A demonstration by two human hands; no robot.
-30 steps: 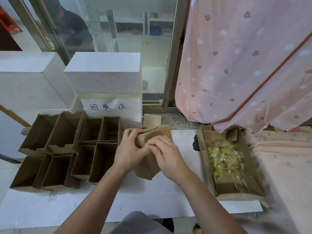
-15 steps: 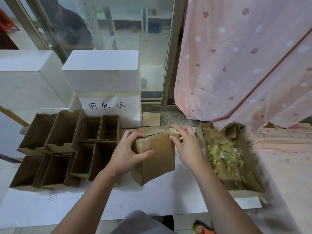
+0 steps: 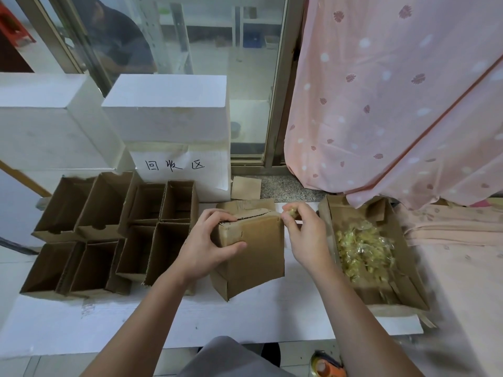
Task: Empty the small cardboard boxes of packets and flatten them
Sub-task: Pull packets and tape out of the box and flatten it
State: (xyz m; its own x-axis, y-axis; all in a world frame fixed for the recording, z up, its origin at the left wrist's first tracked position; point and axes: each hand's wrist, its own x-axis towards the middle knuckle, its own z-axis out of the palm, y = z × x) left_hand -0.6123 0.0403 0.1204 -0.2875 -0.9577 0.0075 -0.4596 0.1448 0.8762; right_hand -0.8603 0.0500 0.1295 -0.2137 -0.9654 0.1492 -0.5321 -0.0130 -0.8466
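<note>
Plain brown corrugated cardboard, matte and creased, on the small box [image 3: 253, 248] held upright at the centre of the white table [image 3: 245, 319], top flaps parted along a ragged torn seam, one lower corner tipped toward six o'clock. Gripped at its nine o'clock top corner by the left hand [image 3: 206, 243], fingers curled over the flap edge and thumb pressed flat on the front panel. Pinched in the right hand [image 3: 304, 235], at about one o'clock of the box and just clear of its corner, a small crinkled yellowish packet [image 3: 292, 212], fingertips closed tight round it. Compared with half a second ago, right hand lifted off the box's top edge and shifted toward three o'clock with the packet; box turned only slightly in the left hand's grip; a second ago, both hands working together at the flaps. At three o'clock, a long shallow cardboard tray [image 3: 326, 221] with torn flaps, holding a glossy heap of clear-wrapped yellow packets [image 3: 364, 248]. At nine o'clock, a cluster of emptied cardboard boxes [image 3: 114, 232] standing open-topped, rectangular, packed side by side. Behind them at eleven o'clock, smooth white blocks [image 3: 163, 107], one bearing a handwritten paper label [image 3: 174, 165]. At one to two o'clock, a soft pink curtain [image 3: 394, 91] printed with pale dots and dark leaves.
</note>
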